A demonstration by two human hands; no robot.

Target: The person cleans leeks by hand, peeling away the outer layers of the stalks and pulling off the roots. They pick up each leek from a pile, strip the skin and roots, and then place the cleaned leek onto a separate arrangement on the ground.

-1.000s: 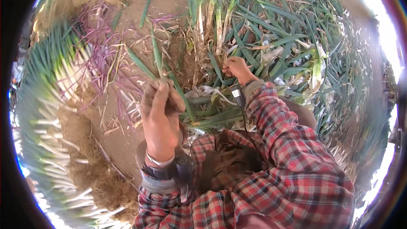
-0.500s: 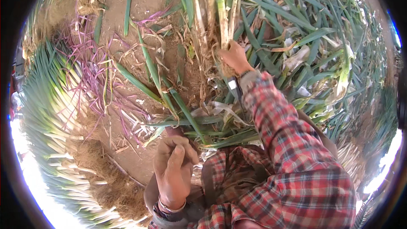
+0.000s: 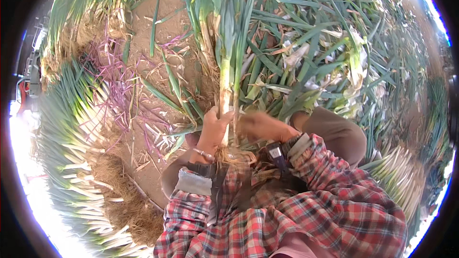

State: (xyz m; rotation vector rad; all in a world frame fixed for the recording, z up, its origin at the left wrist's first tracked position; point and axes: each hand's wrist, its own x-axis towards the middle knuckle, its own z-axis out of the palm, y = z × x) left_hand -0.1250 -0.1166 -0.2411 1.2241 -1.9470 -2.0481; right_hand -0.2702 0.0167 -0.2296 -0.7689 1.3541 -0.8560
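Note:
A green onion (image 3: 225, 79) stands nearly upright before my body, its green leaves away from me and its brown roots (image 3: 234, 156) near my lap. My left hand (image 3: 213, 128) is closed around its white stalk, just above the roots. My right hand (image 3: 267, 127), smeared by motion, is just right of the stalk. Beside its fingers runs a thinner, brownish stalk (image 3: 235, 110); whether they grip it cannot be made out. More unpeeled green onions (image 3: 206, 43) lie just beyond, with dry brown skins on their lower stalks.
A long row of cleaned green onions (image 3: 71, 129) lies at the left, roots inward. Purple ties (image 3: 114, 93) are strewn on the soil beside it. Stripped leaves (image 3: 306, 52) heap up at the far right. Another bundle of green onions (image 3: 397, 179) rests right of my knee (image 3: 334, 134).
My right hand has come back from the far onions toward my body. My left hand has moved up and right and taken hold of a green onion, now before my lap.

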